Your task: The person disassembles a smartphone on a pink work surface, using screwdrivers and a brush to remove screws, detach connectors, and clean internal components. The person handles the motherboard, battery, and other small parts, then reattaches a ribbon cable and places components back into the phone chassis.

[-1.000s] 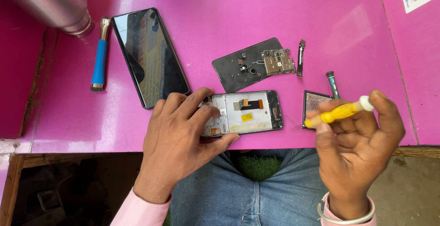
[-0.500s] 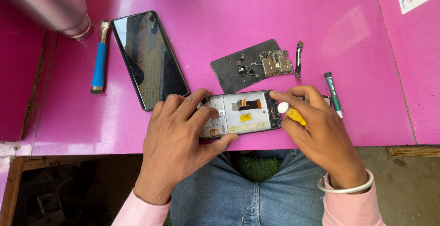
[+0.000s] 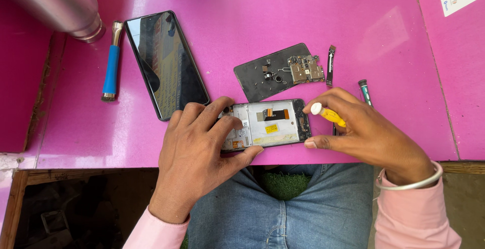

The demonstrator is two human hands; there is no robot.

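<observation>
Yellow screwdriver (image 3: 329,114) clenched in my right hand (image 3: 371,135), which has come in from the side to the opened phone (image 3: 265,123), I am pinning that phone on the pink bench (image 3: 283,21) under my left hand (image 3: 199,150), so the tool is now meeting its right end.

Pink long sleeves (image 3: 151,231) are worn on both arms, cuffs reaching the wrists. A thin silver bangle (image 3: 410,183) is seen at the right wrist. Blue denim jeans (image 3: 283,213) are worn below.
</observation>
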